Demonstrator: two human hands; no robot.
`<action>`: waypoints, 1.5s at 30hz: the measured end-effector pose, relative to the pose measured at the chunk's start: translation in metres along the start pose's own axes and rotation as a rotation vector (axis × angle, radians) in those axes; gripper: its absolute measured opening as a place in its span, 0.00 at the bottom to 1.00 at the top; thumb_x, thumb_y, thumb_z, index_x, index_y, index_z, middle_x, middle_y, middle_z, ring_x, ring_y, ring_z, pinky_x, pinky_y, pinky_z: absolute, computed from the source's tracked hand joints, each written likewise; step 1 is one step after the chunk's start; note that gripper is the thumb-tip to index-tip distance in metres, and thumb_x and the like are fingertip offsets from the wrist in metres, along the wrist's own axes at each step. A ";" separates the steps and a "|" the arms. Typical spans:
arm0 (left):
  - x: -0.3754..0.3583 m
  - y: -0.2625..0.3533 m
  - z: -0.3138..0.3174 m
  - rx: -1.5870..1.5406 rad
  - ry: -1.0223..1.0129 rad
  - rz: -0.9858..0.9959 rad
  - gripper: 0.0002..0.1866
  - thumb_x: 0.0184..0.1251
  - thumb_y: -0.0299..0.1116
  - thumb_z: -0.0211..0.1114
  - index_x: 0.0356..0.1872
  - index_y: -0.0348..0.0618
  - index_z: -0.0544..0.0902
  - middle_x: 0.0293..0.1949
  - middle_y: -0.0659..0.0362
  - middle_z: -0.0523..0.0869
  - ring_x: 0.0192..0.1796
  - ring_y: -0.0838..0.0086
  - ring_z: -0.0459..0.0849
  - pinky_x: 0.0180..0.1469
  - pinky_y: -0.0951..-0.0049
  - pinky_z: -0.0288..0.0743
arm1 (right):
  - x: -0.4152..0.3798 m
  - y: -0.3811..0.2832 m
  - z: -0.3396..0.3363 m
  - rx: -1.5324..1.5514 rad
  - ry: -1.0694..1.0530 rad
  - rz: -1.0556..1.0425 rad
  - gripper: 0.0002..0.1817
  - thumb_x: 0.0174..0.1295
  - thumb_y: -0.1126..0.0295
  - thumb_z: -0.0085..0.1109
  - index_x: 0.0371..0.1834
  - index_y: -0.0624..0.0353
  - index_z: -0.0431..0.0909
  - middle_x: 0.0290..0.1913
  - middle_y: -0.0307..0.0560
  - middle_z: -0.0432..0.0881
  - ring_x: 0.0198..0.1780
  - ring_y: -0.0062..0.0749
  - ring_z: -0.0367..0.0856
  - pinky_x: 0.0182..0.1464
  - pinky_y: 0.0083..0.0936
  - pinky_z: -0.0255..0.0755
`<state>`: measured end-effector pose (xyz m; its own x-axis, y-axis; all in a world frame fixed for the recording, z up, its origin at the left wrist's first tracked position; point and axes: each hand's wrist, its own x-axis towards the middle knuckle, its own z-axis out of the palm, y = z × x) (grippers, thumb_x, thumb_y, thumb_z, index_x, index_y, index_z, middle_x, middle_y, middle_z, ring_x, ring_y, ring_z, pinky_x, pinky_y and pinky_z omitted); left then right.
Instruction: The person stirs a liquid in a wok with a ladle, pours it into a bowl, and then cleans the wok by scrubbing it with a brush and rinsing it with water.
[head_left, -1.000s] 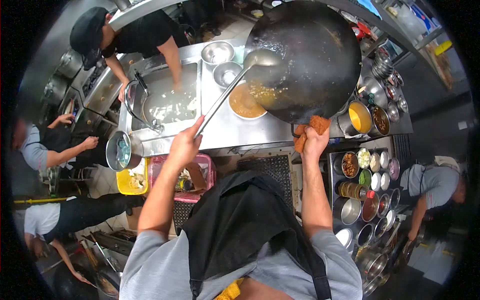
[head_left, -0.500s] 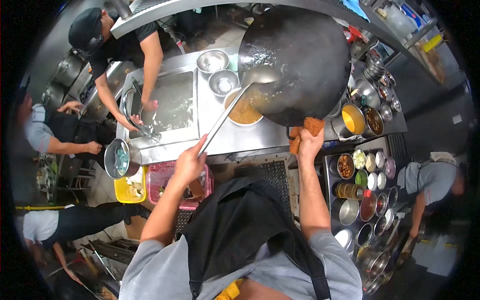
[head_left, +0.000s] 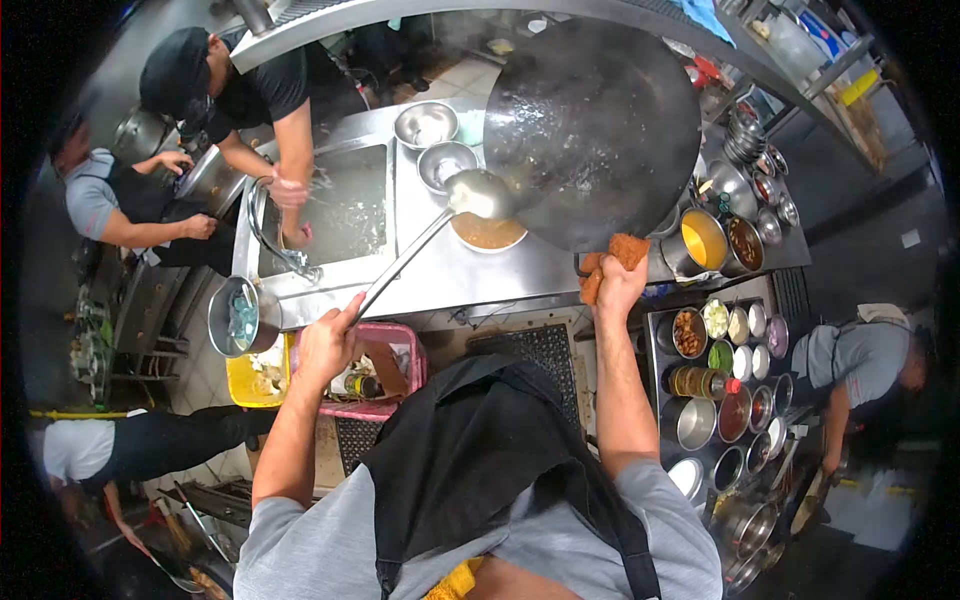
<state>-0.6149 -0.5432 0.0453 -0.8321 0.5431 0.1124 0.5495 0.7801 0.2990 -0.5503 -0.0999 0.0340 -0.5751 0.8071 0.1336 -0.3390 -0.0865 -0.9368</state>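
My left hand (head_left: pixel 326 345) is closed round the handle of a long metal ladle (head_left: pixel 480 194). The ladle's bowl hangs over a bowl of brown liquid (head_left: pixel 488 236), by the left edge of a big dark wok (head_left: pixel 600 130). With an orange-brown cloth (head_left: pixel 625 254) between its fingers, my right hand (head_left: pixel 618 287) grips the wok's near edge, where a small handle shows beside the cloth. The wok is tilted, and a little liquid shines on its inner face. Light steam hangs over it.
A co-worker (head_left: pixel 270 100) reaches into a water-filled sink (head_left: pixel 390 200) at the left. Two steel bowls (head_left: pixel 426 124) stand behind the brown liquid. At the right are a pot of yellow liquid (head_left: pixel 704 238) and several ingredient tins (head_left: pixel 690 332). Other people stand at both sides.
My left hand and the ladle have moved left, taking the ladle's bowl out of the wok to over the brown liquid. My right hand stays on the wok. The co-worker's arms at the sink have shifted.
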 end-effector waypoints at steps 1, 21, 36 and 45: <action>0.007 0.000 0.007 0.001 0.001 0.000 0.34 0.57 0.25 0.63 0.68 0.61 0.74 0.29 0.53 0.81 0.30 0.53 0.83 0.34 0.54 0.78 | -0.004 -0.005 0.003 0.002 -0.001 0.000 0.21 0.53 0.85 0.51 0.53 0.64 0.70 0.37 0.46 0.79 0.29 0.35 0.83 0.30 0.31 0.79; 0.136 0.155 0.098 -0.929 0.027 -0.103 0.33 0.68 0.26 0.62 0.73 0.58 0.66 0.49 0.37 0.83 0.53 0.46 0.84 0.53 0.61 0.77 | -0.007 0.004 0.007 -0.014 -0.008 0.006 0.19 0.55 0.81 0.47 0.51 0.60 0.67 0.35 0.49 0.77 0.23 0.35 0.80 0.17 0.30 0.76; 0.005 -0.019 0.042 -0.058 0.026 0.063 0.34 0.59 0.25 0.62 0.69 0.61 0.72 0.28 0.52 0.81 0.30 0.52 0.83 0.33 0.52 0.78 | -0.002 0.008 -0.008 -0.066 0.020 -0.007 0.21 0.54 0.85 0.50 0.53 0.64 0.69 0.37 0.45 0.77 0.27 0.34 0.81 0.28 0.30 0.76; 0.016 0.007 0.047 -0.094 0.034 0.021 0.34 0.59 0.25 0.62 0.69 0.63 0.72 0.30 0.51 0.82 0.33 0.51 0.83 0.37 0.52 0.78 | -0.005 0.002 0.007 -0.010 0.023 -0.038 0.18 0.55 0.82 0.47 0.51 0.60 0.67 0.26 0.50 0.79 0.20 0.36 0.79 0.17 0.31 0.75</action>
<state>-0.6204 -0.5146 0.0043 -0.8236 0.5466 0.1512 0.5585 0.7354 0.3836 -0.5529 -0.1079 0.0340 -0.5447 0.8228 0.1618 -0.3530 -0.0500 -0.9343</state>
